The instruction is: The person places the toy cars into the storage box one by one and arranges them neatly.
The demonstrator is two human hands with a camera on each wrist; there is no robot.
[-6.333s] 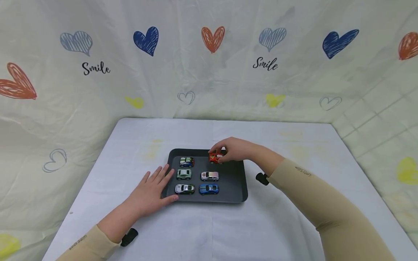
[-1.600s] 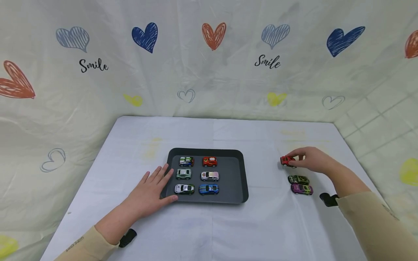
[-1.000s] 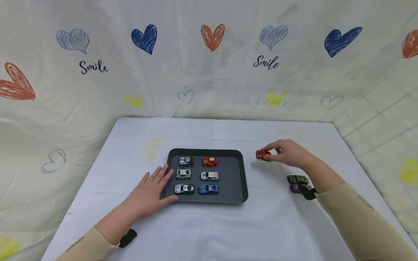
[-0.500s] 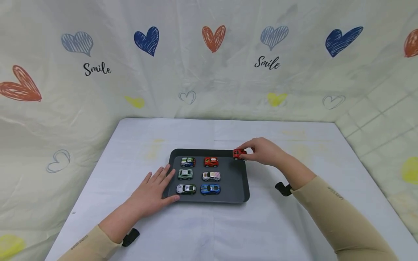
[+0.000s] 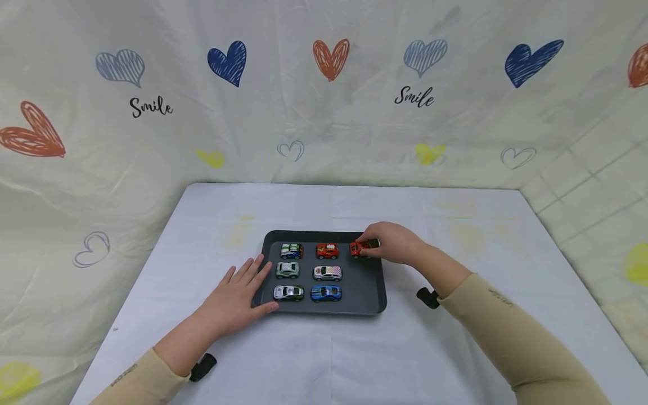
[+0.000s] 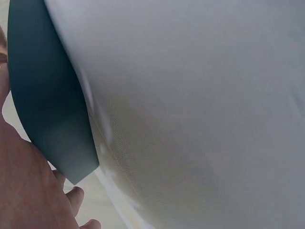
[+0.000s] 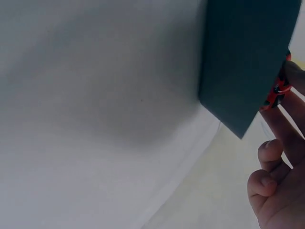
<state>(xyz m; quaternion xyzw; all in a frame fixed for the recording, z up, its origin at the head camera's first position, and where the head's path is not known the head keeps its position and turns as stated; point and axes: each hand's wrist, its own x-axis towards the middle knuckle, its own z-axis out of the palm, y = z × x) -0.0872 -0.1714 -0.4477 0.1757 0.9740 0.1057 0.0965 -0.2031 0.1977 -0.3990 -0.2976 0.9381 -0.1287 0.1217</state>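
My right hand (image 5: pixel 395 242) pinches a red toy car (image 5: pixel 356 249) between thumb and fingers at the back right of the dark grey tray (image 5: pixel 361 295). The right wrist view shows the same red car beyond the tray's wall; whether its wheels touch the tray I cannot tell. My left hand (image 5: pixel 230 301) lies with spread, straight fingers on the tray's left edge. Left of the held car are a red-orange toy car (image 5: pixel 327 251) and a white-green-blue one (image 5: pixel 291 251). Nearer stand a pale green car (image 5: pixel 287 270), a white-pink car (image 5: pixel 327 273), a white-black car (image 5: pixel 288 293) and a blue car (image 5: pixel 326 293).
The tray rests on a table with a white cloth (image 5: pixel 324 354). A pale curtain (image 5: pixel 324 118) printed with hearts hangs behind the table. My right sleeve (image 5: pixel 506 332) crosses the table's right side and covers part of it. A black wrist camera (image 5: pixel 428 297) sits under each wrist.
The right hand has carried the red car leftward from beside a green and a purple car, now out of sight, into the tray. Earlier it set down the red-orange car. The left hand stays put.
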